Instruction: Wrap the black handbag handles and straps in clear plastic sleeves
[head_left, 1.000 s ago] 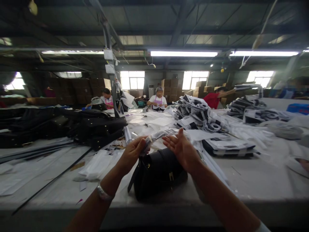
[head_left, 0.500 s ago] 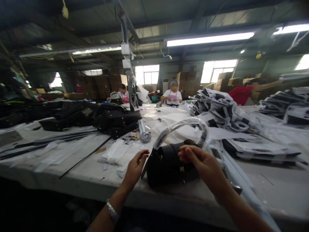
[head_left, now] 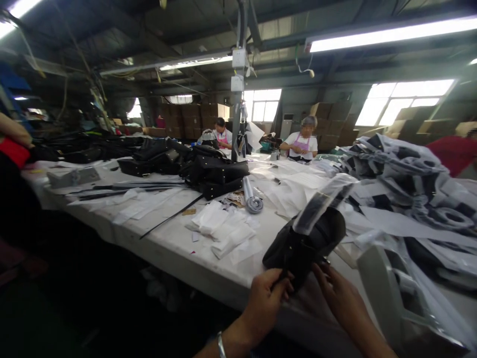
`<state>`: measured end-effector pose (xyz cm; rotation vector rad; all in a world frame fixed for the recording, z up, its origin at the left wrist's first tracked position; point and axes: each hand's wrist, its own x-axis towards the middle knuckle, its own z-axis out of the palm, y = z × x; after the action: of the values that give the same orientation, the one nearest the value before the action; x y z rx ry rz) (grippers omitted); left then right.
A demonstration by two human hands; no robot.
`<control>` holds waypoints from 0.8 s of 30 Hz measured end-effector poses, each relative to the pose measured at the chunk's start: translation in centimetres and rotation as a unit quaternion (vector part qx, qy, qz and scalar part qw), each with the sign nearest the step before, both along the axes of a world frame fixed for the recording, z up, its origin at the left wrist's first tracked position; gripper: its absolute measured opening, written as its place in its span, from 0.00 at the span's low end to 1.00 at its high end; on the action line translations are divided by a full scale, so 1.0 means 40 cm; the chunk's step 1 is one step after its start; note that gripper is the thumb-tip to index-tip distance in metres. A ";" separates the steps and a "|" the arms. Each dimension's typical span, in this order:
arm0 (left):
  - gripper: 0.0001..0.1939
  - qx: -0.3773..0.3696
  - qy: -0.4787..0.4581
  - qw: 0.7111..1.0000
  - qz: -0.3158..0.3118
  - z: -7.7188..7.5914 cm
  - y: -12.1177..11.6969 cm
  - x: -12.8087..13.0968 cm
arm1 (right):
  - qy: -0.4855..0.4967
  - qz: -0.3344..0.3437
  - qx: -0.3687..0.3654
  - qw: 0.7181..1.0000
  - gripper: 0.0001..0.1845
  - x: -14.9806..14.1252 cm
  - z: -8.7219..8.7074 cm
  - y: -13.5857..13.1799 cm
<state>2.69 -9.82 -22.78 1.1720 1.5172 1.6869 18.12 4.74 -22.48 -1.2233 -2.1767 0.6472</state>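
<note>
A black handbag (head_left: 286, 246) stands turned end-on at the table's front edge. Its raised handle (head_left: 316, 206) is wrapped in clear plastic. My left hand (head_left: 266, 298) is closed, thumb and fingers pinching the bag's near lower end. On the bag's right side, my right hand (head_left: 341, 296) grips close to a small metal fitting, its fingertips partly hidden against the black material. To the left of the bag lie loose white sheets (head_left: 212, 219) and a roll of clear plastic (head_left: 253, 201).
Black bags (head_left: 216, 171) are heaped on the left half of the white table (head_left: 194, 268), near dark straps (head_left: 171, 216). A grey tape dispenser (head_left: 380, 283) is at right, before wrapped bags (head_left: 402, 169). Co-workers (head_left: 301, 144) sit across; another person (head_left: 15, 144) stands far left.
My hands have come together onto the handbag, which has turned from front-facing to end-on. The left hand, earlier apart from it, now grips it. The view has swung left.
</note>
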 end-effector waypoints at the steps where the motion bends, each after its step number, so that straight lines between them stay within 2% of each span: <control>1: 0.14 -0.003 0.002 1.000 -0.013 0.003 -0.004 0.009 | 0.002 -0.004 -0.013 1.000 0.25 0.011 0.002 0.002; 3: 0.16 -0.017 0.030 0.999 -0.022 0.011 -0.013 0.017 | -0.008 0.012 -0.053 0.998 0.23 0.034 0.005 -0.016; 6: 0.17 -0.025 0.094 0.995 -0.012 0.014 -0.029 0.015 | -0.008 0.069 -0.098 0.993 0.24 0.039 0.005 -0.081; 8: 0.21 -0.016 0.128 0.992 -0.012 0.004 -0.044 0.014 | 0.021 0.098 -0.114 0.988 0.24 0.012 0.008 -0.126; 11: 0.28 -0.002 0.177 0.984 -0.030 -0.012 -0.069 0.003 | 0.091 0.092 -0.099 0.987 0.22 -0.054 0.021 -0.160; 14: 0.24 -0.004 0.199 0.979 -0.052 -0.007 -0.074 -0.050 | 0.136 0.083 -0.113 0.981 0.21 -0.105 0.046 -0.159; 16: 0.18 -0.056 0.230 0.971 -0.017 0.004 -0.049 -0.115 | 0.153 0.085 -0.152 0.973 0.22 -0.122 0.061 -0.156; 18: 0.14 -0.153 0.317 0.933 0.079 0.009 -0.002 -0.186 | 0.165 0.090 -0.208 0.960 0.24 -0.127 0.068 -0.158; 19: 0.13 -0.180 0.336 0.920 0.097 0.008 0.026 -0.220 | 0.169 0.090 -0.233 0.953 0.25 -0.128 0.069 -0.161; 21: 0.11 -0.215 0.364 0.900 0.104 -0.001 0.079 -0.272 | 0.175 0.090 -0.265 0.944 0.26 -0.126 0.065 -0.164; 24: 0.06 -0.254 0.383 0.884 0.091 -0.017 0.133 -0.310 | 0.179 0.088 -0.277 0.940 0.27 -0.121 0.056 -0.163</control>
<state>-9.69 -4.48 -23.46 1.4998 2.4171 0.8094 13.30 -1.79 -20.24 -1.0573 -1.8587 1.5102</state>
